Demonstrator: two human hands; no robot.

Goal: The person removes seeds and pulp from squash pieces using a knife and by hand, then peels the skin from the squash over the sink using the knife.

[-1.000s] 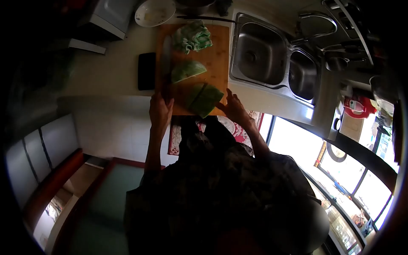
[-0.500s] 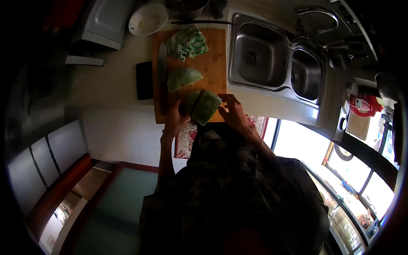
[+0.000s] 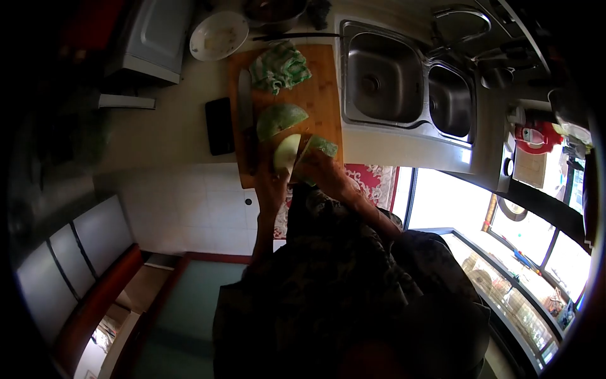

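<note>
Head view, looking down at a kitchen surface (image 3: 170, 126) with a wooden cutting board (image 3: 319, 82) lying right beside the double sink (image 3: 404, 82). Both hands are at the board's near edge, each with its grip closed around a green melon piece. The left hand (image 3: 273, 180) has the left wedge (image 3: 286, 151), pale cut face showing, tipped up on the board. The right hand (image 3: 319, 170) grasps the right wedge (image 3: 323, 146), dark rind on top, just beside the first one, with the two wedges spread apart in a V.

A melon half (image 3: 279, 119) lies cut side down in the middle of the board, a bit beyond the hands. At the far end of the board there's a bunched-up green and white cloth (image 3: 279, 66). A big knife (image 3: 245, 104) lies along the board's left edge, nobody touching it, and a flat black thing (image 3: 219, 125) lies on the surface just left of the board.

As for containers: the white bowl (image 3: 219, 36) past the board's far left corner looks mostly empty, maybe some pale residue, can't really tell. Both sink basins look empty. A dark pot (image 3: 274, 9) stands at the far edge of the surface, contents too dark to see.
</note>
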